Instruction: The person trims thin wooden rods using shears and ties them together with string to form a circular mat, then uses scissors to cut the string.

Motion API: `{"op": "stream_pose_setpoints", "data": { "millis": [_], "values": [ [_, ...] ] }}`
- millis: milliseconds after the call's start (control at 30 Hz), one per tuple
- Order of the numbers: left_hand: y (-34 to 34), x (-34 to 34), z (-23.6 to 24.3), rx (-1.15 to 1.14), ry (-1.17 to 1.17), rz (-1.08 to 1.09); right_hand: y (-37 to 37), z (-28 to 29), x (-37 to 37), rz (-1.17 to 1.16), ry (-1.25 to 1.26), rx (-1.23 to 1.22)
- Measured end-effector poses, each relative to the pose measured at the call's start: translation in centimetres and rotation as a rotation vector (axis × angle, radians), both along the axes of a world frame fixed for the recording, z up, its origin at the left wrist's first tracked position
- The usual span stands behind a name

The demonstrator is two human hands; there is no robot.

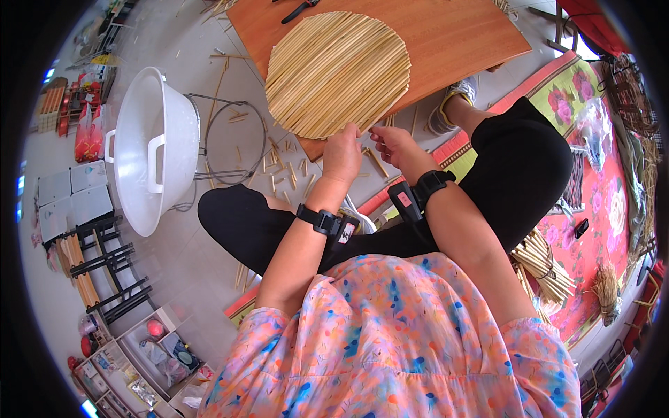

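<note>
A round mat of pale straw-coloured stalks (pixel 338 73), laid side by side, rests on the orange-brown wooden board (pixel 460 52). At its near edge my left hand (pixel 342 152) is closed in a pinch, with thumb and fingertips beside the rim. My right hand (pixel 396 146) is close by on the right, its fingers curled and pinched together. Whatever lies between the fingertips of either hand is too small to make out. Both wrists wear black straps with small boxes.
Short cut stalks (pixel 293 174) litter the tiled floor. A white two-handled basin (pixel 150 153) leans beside a wire stand (pixel 233 136) on the left. Dark-handled pliers or cutters (pixel 300 10) lie on the board. A stalk bundle (pixel 543 268) rests on the flowered mat (pixel 606 230) at right.
</note>
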State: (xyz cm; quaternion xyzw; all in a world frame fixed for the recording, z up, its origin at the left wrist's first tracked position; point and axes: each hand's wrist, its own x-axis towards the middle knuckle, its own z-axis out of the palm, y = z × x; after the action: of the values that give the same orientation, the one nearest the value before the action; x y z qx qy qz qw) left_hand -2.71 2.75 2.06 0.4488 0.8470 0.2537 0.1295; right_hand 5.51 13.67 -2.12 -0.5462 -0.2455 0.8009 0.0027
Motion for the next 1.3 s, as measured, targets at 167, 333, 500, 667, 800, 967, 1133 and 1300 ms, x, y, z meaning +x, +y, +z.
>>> {"op": "stream_pose_setpoints", "data": {
  "millis": [167,333,500,667,800,967,1133,1300],
  "values": [
    [-0.1,-0.1,-0.1,0.027,-0.011,-0.005,0.0,-0.3,-0.1,0.012,-0.025,-0.009],
    [0.0,-0.3,-0.4,0.061,0.001,-0.014,0.0,-0.6,-0.1,0.021,-0.036,-0.01],
    [-0.1,-0.2,-0.3,0.061,-0.002,-0.013,0.0,-0.2,0.1,0.03,-0.042,-0.019],
    [-0.2,-0.3,-0.1,0.043,0.017,-0.03,0.1,-0.4,0.2,0.018,-0.085,-0.024],
    [-0.4,-0.3,0.5,-0.054,-0.039,-0.046,0.1,-0.7,0.2,0.007,-0.079,-0.007],
    [-1.1,-0.5,0.6,-0.046,-0.043,-0.048,0.1,-1.2,0.1,0.0,-0.057,-0.024],
    [-1.6,-0.7,0.6,-0.064,-0.051,-0.042,0.2,-0.5,0.2,0.051,-0.056,0.024],
    [-2.3,-0.8,0.7,-0.046,-0.043,-0.051,0.2,0.1,0.4,0.063,-0.077,0.047]
  ]
}}
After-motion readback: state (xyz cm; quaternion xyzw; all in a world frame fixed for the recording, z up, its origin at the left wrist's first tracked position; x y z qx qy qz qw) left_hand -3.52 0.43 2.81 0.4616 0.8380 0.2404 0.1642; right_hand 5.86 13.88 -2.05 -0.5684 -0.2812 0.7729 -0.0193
